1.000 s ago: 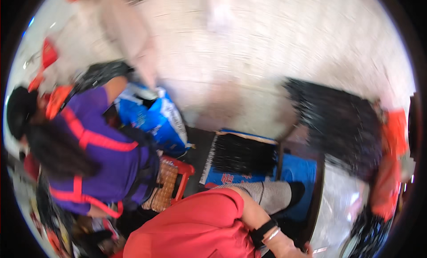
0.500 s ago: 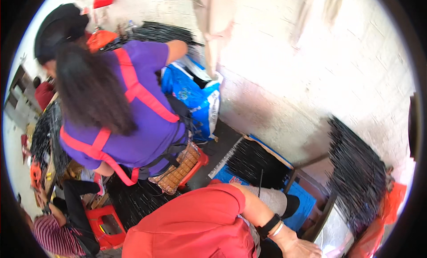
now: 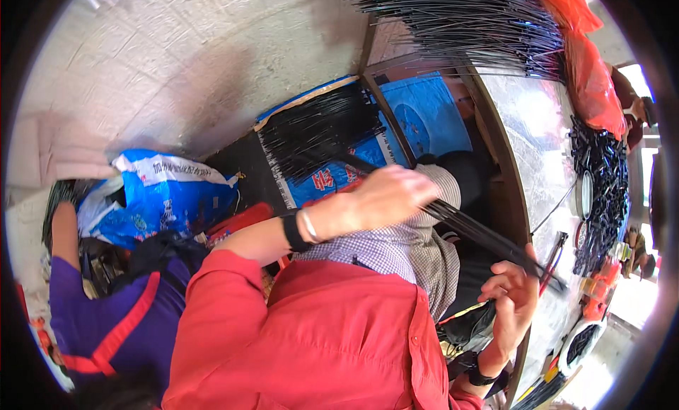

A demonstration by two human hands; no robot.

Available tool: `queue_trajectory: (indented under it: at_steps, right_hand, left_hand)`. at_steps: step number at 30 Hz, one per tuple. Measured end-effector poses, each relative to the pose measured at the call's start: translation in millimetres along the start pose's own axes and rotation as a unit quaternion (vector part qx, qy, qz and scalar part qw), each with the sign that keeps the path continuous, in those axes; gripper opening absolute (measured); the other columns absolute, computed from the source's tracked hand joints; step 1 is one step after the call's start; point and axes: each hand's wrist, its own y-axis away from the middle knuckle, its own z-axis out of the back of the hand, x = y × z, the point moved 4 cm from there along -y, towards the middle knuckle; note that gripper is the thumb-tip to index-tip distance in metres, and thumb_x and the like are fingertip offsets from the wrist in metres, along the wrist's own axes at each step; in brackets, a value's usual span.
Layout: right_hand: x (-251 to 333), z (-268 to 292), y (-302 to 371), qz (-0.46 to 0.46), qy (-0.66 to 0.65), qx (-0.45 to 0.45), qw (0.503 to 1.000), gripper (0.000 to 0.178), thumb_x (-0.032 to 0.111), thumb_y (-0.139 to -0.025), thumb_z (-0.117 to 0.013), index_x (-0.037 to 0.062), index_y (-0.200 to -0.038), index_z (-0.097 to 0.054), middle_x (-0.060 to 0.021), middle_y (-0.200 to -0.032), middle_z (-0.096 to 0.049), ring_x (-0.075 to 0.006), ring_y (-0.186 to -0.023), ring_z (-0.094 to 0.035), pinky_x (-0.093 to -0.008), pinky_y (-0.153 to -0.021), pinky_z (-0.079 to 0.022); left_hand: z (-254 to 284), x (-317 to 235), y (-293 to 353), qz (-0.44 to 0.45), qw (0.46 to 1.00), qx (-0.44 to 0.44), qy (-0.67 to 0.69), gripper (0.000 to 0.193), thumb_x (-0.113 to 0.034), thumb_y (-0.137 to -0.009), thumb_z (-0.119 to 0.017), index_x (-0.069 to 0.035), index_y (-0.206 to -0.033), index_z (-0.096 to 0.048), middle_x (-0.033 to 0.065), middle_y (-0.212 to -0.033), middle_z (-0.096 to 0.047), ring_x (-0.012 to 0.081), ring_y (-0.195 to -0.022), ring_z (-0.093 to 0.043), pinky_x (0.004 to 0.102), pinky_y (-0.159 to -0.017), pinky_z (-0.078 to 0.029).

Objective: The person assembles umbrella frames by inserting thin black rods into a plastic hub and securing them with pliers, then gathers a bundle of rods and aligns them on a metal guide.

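Grasped a bundle of thin black rods [image 3: 470, 229] in the left hand [image 3: 385, 198], fingers wrapped around it, left of the grey tabletop [image 3: 541, 148]. Held the bundle on a slant, across the tabletop's left edge, its right end over the surface. Had the right hand [image 3: 515, 300] beside the tabletop's left edge, near that end, fingers partly curled; could not tell whether gripping the rods or only near them. Wore a red shirt [image 3: 318, 332], plus a black band [image 3: 291, 231] on the left wrist, left of the tabletop. Had a broad stack of black rods [image 3: 460, 28] at the tabletop's far end, reaching out past its left edge, and an orange-red plastic bag [image 3: 595, 81] at its far right. Had a heap of short black pieces [image 3: 601, 205] along the tabletop's right side. Had a blue sack [image 3: 184, 191] and a purple-shirted co-worker [image 3: 138, 328] well left of the tabletop.
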Motion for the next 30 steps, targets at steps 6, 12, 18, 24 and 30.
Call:
queue_trajectory:
  at_steps: [6, 12, 18, 24, 30]
  right_hand:
    - [-40, 48, 2, -0.125, 0.125, -0.055, 0.983, 0.035, 0.008, -0.092, -0.062, -0.0035, -0.124, -0.057, -0.0091, -0.097, -0.066, -0.0117, -0.077, -0.061, -0.0241, -0.064, -0.052]
    - [-66, 58, -8, -0.189, 0.141, -0.069, 0.969, 0.030, 0.011, -0.094, -0.060, -0.0022, -0.121, -0.059, -0.0076, -0.093, -0.066, -0.0106, -0.075, -0.061, -0.0237, -0.064, -0.051]
    - [-69, 62, -16, -0.204, 0.143, -0.080, 0.965, 0.028, 0.010, -0.095, -0.059, -0.0022, -0.120, -0.060, -0.0080, -0.093, -0.066, -0.0115, -0.076, -0.062, -0.0245, -0.065, -0.052]
    - [-70, 74, -10, -0.214, 0.157, -0.108, 0.958, 0.028, 0.009, -0.094, -0.059, -0.0028, -0.120, -0.060, -0.0086, -0.091, -0.066, -0.0118, -0.075, -0.062, -0.0245, -0.064, -0.052]
    - [-69, 76, 0, -0.220, 0.168, -0.113, 0.954, 0.027, 0.009, -0.094, -0.059, -0.0023, -0.118, -0.061, -0.0087, -0.090, -0.066, -0.0117, -0.074, -0.062, -0.0240, -0.063, -0.052]
  left_hand:
    - [-42, 133, 115, 0.323, 0.939, 0.113, 0.027, 0.022, -0.023, -0.091, -0.060, -0.002, -0.095, -0.053, 0.0205, -0.094, -0.061, 0.0423, -0.089, -0.059, 0.0500, -0.072, -0.047]
    - [-71, 213, 178, 0.431, 0.900, 0.041, 0.051, 0.029, -0.027, -0.092, -0.058, 0.000, -0.101, -0.055, 0.0245, -0.090, -0.064, 0.0443, -0.091, -0.061, 0.0488, -0.074, -0.048]
    - [-68, 263, 184, 0.433, 0.900, -0.007, -0.051, 0.028, -0.026, -0.093, -0.056, -0.001, -0.106, -0.055, 0.0246, -0.099, -0.064, 0.0443, -0.092, -0.061, 0.0507, -0.076, -0.049]
    - [-54, 321, 154, 0.469, 0.869, 0.117, -0.102, 0.036, -0.026, -0.091, -0.061, -0.004, -0.118, -0.051, 0.0212, -0.109, -0.063, 0.0409, -0.101, -0.061, 0.0533, -0.083, -0.049]
    - [-27, 359, 143, 0.612, 0.741, 0.097, -0.259, 0.097, -0.053, -0.079, -0.070, -0.010, -0.150, -0.021, 0.0280, -0.151, -0.024, 0.0437, -0.132, -0.038, 0.0637, -0.102, -0.036]
